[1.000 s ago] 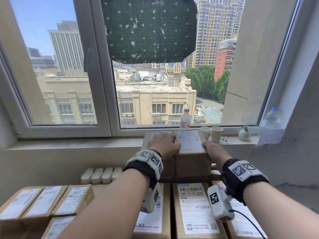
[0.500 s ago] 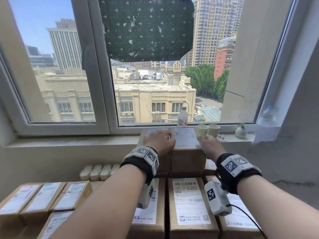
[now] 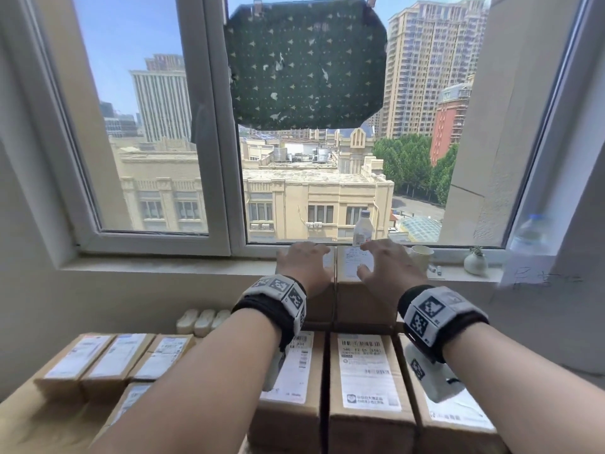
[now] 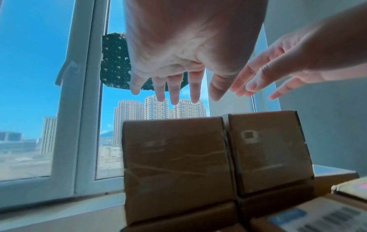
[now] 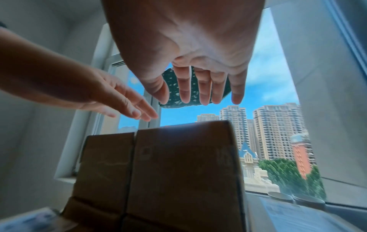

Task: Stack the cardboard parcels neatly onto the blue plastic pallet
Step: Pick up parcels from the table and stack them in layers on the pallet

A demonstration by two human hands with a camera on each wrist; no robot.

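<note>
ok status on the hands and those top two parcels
Left hand and right hand both open, clear above the parcels. Top two parcels side by side on the stack. Bottle and cup close behind on the sill.

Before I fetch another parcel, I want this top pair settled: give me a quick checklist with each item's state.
1. left hand off the left top parcel: ok, fingers straight, above it.
2. right hand off the right top parcel: ok, lifted clear.
3. Top parcels side by side, fronts level: ok.
4. Seated squarely on the row beneath: cannot tell.
5. Blue pallet under the stack: cannot tell, hidden.
6. cups on the sill clear of the parcels: cannot tell.
</note>
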